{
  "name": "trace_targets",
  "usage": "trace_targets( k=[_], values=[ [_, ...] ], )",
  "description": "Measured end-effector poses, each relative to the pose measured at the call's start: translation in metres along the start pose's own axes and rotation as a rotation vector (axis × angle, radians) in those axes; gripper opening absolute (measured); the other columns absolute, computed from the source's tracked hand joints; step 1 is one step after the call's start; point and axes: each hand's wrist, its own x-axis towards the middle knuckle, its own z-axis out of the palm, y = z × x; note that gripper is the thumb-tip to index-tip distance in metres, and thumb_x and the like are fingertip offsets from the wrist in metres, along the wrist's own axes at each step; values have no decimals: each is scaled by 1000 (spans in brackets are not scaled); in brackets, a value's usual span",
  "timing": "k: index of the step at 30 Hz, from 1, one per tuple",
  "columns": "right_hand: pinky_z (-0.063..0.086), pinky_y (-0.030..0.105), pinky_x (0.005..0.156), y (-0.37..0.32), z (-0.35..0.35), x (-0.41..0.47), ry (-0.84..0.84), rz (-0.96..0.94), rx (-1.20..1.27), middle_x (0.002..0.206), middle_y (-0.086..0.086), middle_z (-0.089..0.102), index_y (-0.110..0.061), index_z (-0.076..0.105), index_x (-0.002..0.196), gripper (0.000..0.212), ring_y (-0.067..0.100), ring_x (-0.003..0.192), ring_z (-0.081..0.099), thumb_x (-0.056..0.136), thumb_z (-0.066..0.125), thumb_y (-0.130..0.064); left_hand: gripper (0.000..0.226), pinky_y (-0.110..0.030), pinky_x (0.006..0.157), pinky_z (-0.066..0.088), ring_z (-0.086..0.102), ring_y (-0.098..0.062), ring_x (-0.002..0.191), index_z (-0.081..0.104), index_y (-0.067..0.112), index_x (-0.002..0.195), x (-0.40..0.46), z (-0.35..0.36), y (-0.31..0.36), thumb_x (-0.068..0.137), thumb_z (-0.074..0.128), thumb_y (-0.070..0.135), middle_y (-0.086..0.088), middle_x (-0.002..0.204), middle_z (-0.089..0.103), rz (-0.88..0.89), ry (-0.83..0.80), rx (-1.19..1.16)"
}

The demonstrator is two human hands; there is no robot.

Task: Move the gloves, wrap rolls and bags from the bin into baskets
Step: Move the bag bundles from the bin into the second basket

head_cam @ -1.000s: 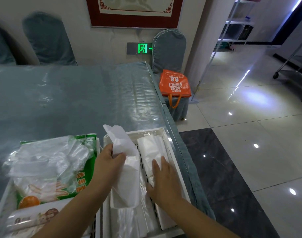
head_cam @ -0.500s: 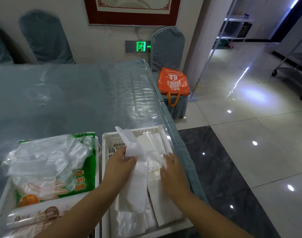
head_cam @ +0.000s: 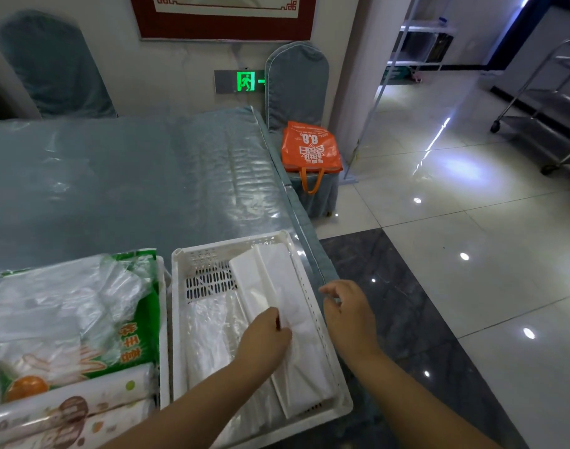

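Observation:
A white perforated basket (head_cam: 209, 254) sits at the table's front right corner. White folded bags (head_cam: 277, 280) lie flat along its right side, with a clear plastic bag pack (head_cam: 209, 332) beside them. My left hand (head_cam: 264, 338) rests on the white bags, fingers curled down on them. My right hand (head_cam: 348, 312) hovers just outside the basket's right rim, fingers apart and holding nothing. To the left, a second white basket (head_cam: 163, 319) holds a green pack of clear gloves (head_cam: 73, 315) and wrap rolls (head_cam: 66, 413).
The table (head_cam: 131, 183) has a blue cloth under clear plastic and its right edge runs close by the basket. An orange tote (head_cam: 311, 150) sits on a covered chair beyond the corner. A metal cart (head_cam: 542, 124) stands on the glossy floor at far right.
The white bag that my left hand held upright now lies flat in the basket. My right hand has come off the bags and moved out past the right rim.

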Motion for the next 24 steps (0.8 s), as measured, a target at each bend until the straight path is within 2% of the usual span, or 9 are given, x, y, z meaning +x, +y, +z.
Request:
trace_targets(
  k=[2, 3, 5, 7, 10, 12, 19, 21, 24],
  values=[
    [48, 19, 76, -1, 3, -2, -52, -62, -9, 91, -9, 57, -17, 64, 87, 16, 7, 87, 54, 87, 55, -5, 19, -26, 61, 35, 55, -23, 77, 57, 15, 73, -1, -5, -4, 82, 41, 10, 4, 77, 57, 184, -16, 128],
    [49, 23, 79, -2, 4, -4, -80, -88, -10, 91, -8, 58, -17, 64, 88, 14, 7, 87, 53, 87, 55, -6, 29, -27, 72, 37, 55, -23, 88, 64, 17, 89, 0, -6, -7, 83, 36, 13, 8, 92, 60, 275, -37, 199],
    [48, 27, 84, -5, 8, -7, -137, -124, -18, 96, -8, 58, -18, 64, 93, 12, 6, 91, 52, 87, 56, -13, 46, -29, 89, 35, 48, -19, 98, 59, 26, 118, 0, -5, -16, 85, 28, 20, 15, 119, 54, 410, -113, 358],
    [44, 27, 90, -8, 12, -10, -210, -144, -57, 106, -9, 56, -23, 61, 105, 19, 6, 98, 49, 87, 55, -28, 40, -30, 86, 35, 42, -19, 92, 56, 28, 118, 0, -2, -23, 88, 31, 22, 11, 128, 51, 498, -162, 527],
    [36, 27, 97, -11, 19, -13, -322, -141, -139, 122, -12, 48, -31, 49, 122, 47, 5, 109, 41, 82, 46, -56, 32, -30, 80, 34, 39, -21, 96, 65, 17, 101, 1, -3, -30, 87, 38, 25, -1, 123, 51, 537, -213, 723],
    [34, 30, 101, -12, 24, -12, -348, -158, -222, 128, -11, 44, -32, 43, 129, 56, 9, 115, 38, 80, 47, -57, 33, -33, 82, 38, 39, -21, 99, 66, 15, 97, 2, -9, -33, 88, 38, 28, -3, 118, 52, 547, -257, 824],
    [30, 34, 101, -11, 33, -12, -322, -235, -395, 131, -6, 44, -29, 41, 130, 55, 15, 119, 39, 79, 50, -48, 41, -38, 86, 40, 45, -27, 101, 49, 20, 126, 0, -29, -48, 85, 44, 20, -1, 132, 49, 719, -332, 872],
    [34, 36, 100, -12, 34, -13, -306, -284, -400, 132, -1, 45, -25, 43, 128, 51, 19, 119, 40, 81, 51, -44, 43, -34, 86, 42, 53, -23, 100, 56, 26, 122, -1, -38, -41, 82, 49, 13, 6, 126, 58, 721, -263, 749],
    [29, 35, 108, -13, 42, -15, -353, -357, -417, 146, 7, 33, -21, 34, 135, 52, 24, 133, 31, 89, 53, -34, 28, -32, 82, 49, 65, -15, 91, 70, 29, 93, -3, -53, -35, 68, 71, 15, 11, 95, 72, 712, 41, 705]
  ],
)
